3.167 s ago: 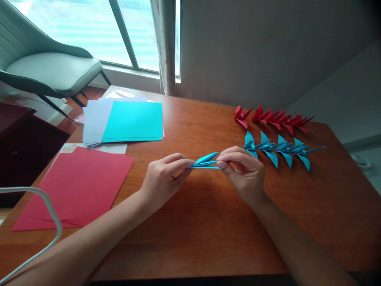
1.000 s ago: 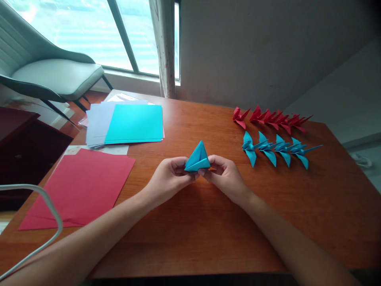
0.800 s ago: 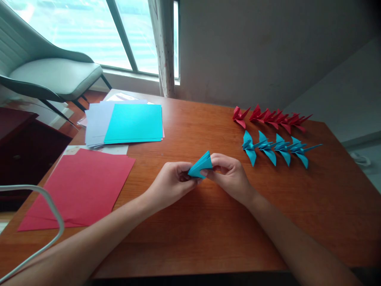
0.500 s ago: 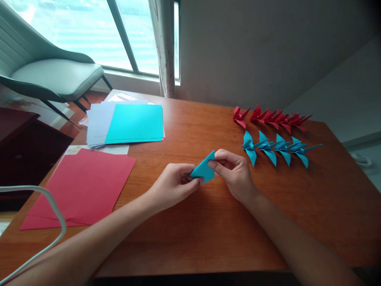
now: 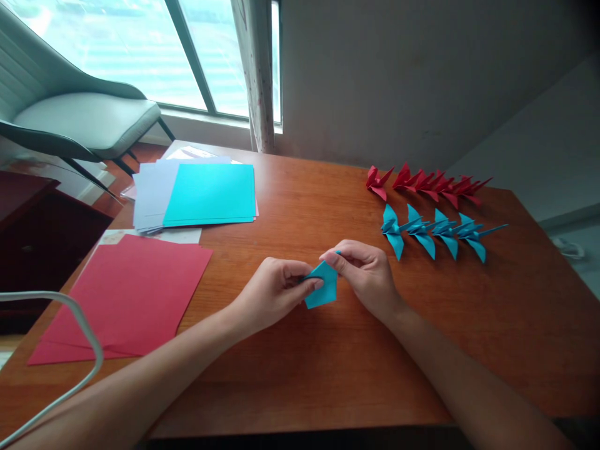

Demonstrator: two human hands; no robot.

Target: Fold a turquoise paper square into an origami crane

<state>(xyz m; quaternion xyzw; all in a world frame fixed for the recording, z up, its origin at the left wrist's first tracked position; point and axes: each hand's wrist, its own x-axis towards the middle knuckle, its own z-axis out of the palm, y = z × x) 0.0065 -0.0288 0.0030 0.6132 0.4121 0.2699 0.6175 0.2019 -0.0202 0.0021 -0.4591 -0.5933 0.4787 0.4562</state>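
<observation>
A small folded blue paper piece [image 5: 322, 285] hangs between both hands just above the wooden table [image 5: 304, 375]. My left hand [image 5: 274, 292] pinches its left corner with thumb and fingers closed. My right hand [image 5: 363, 272] pinches its upper right tip, fingers curled. To the right lie a row of finished blue paper cranes [image 5: 434, 231] and, behind it, a row of red paper cranes [image 5: 429, 182].
Red paper sheets [image 5: 126, 290] lie at the left front. A stack of pale lilac sheets topped by a teal sheet [image 5: 210, 194] sits behind them. A white cable [image 5: 70, 325] loops at the lower left. A grey chair [image 5: 79, 112] stands by the window.
The long flat blue fold was drawn in and turned; its raised pointed flap has swung down from upright to hanging below my fingers. Both hands have come closer together and dropped slightly.
</observation>
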